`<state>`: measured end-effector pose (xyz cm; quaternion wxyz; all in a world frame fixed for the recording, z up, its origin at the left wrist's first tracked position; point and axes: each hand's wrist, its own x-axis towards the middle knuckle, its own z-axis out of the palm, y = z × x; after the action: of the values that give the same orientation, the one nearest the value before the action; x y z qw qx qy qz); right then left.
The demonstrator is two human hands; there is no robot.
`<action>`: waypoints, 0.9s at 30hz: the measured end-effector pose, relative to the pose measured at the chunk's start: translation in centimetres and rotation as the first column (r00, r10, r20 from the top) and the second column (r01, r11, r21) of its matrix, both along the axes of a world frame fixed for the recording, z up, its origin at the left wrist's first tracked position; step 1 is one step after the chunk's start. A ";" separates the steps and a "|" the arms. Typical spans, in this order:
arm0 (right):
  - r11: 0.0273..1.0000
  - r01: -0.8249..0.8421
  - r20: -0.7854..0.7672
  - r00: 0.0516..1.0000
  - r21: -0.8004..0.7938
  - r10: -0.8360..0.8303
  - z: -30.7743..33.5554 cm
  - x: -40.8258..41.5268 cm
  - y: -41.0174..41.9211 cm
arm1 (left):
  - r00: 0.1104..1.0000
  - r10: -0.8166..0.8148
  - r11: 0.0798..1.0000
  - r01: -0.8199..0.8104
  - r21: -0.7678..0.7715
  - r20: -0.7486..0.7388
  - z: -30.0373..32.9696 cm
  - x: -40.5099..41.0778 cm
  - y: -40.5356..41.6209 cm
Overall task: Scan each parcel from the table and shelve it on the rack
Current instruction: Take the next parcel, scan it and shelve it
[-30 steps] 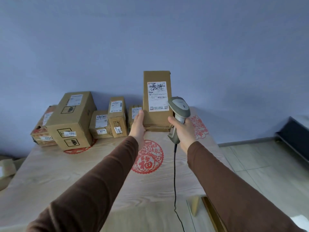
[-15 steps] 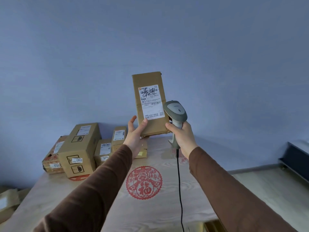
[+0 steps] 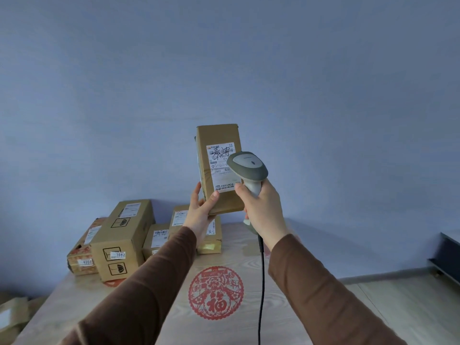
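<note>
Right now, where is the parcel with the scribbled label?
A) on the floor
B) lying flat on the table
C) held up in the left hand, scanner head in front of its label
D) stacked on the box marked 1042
C: the left hand grips the parcel by its lower end, clear of the table, with the scanner in the right hand overlapping its label.

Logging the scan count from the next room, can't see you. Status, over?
Left hand holds the parcel upright above the table. Right hand grips the scanner at its label. Nothing in the way.
</note>
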<state>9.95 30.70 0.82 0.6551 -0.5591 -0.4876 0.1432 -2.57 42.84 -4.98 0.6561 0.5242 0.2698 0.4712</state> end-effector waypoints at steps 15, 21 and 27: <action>0.998 0.021 -0.001 1.000 -0.056 -0.022 0.3 -0.7 1.2 | 1.000 0.008 1.000 -0.008 0.030 -0.008 -0.8 0.6 0.4; 0.997 0.010 0.015 1.000 -0.074 -0.008 0.3 -0.7 1.3 | 1.000 0.011 1.000 -0.011 0.023 -0.003 -0.8 0.7 0.5; 0.996 -0.007 0.005 1.000 -0.085 0.007 0.2 -0.7 1.3 | 1.000 0.015 1.000 -0.015 0.012 0.027 -0.7 0.5 0.2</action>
<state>9.24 31.98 1.01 0.6290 -0.5852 -0.4846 0.1648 -2.04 43.03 -5.68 0.6530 0.5197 0.2620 0.4846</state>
